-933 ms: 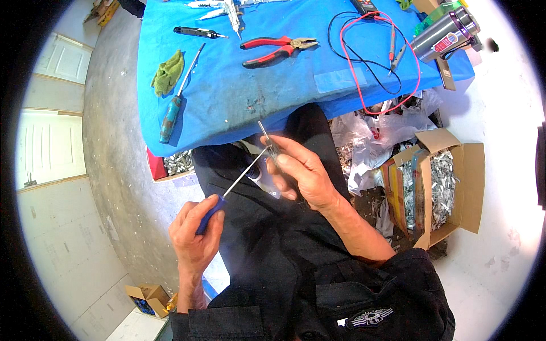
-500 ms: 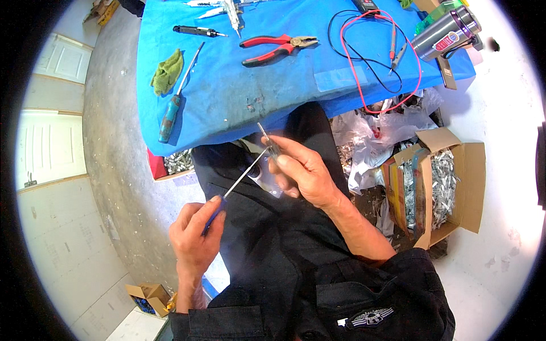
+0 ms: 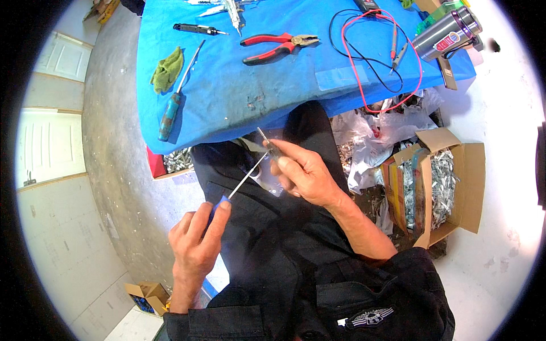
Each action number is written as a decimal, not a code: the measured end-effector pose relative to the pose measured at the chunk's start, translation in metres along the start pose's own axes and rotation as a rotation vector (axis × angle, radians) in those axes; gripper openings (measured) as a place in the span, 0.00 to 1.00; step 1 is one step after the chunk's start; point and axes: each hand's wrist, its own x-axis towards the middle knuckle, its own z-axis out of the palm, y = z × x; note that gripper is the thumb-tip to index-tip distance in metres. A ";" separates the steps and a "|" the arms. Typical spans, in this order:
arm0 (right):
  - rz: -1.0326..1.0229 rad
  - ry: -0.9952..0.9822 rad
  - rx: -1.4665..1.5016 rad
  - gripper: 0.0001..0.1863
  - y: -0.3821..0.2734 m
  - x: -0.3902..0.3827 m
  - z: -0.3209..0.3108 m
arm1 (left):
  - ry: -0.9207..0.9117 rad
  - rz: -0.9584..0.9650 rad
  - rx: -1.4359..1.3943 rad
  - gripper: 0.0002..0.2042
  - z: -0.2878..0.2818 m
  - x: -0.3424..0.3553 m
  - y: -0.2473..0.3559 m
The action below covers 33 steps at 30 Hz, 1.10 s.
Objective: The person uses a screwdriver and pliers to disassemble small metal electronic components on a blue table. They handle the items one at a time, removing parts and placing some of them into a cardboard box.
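The person's two hands are working over the lap, just short of the near edge of a blue cloth-covered table (image 3: 216, 105). The right hand (image 3: 307, 179) is pinching a slim dark pen-like part (image 3: 273, 150) between thumb and fingers; from its far end a thin metal rod (image 3: 262, 134) is projecting up and to the left. The left hand (image 3: 195, 241) is gripping a blue-handled screwdriver (image 3: 244, 180), its fingers drawn narrow around the handle. The part is lying ahead and to the right of the left hand, the right hand being the nearer. The two long axes are crossing: the screwdriver is slanting from lower left to upper right, while the part is slanting from lower right to upper left. The screwdriver's tip is meeting the part's side beside the right fingertips; whether it is entering an opening there cannot be told. Red-handled combination pliers (image 3: 291, 42) are lying beyond, on the cloth.
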 end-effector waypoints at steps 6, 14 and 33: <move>0.001 -0.016 -0.158 0.24 0.009 -0.001 -0.008 | -0.130 0.063 0.033 0.24 0.003 0.006 -0.004; 0.043 0.050 -0.355 0.22 0.061 -0.015 -0.054 | -0.270 0.200 0.024 0.24 0.056 0.009 0.010; 0.055 0.081 -0.464 0.20 0.070 -0.013 -0.077 | -0.267 -0.111 -0.347 0.16 0.102 0.013 0.008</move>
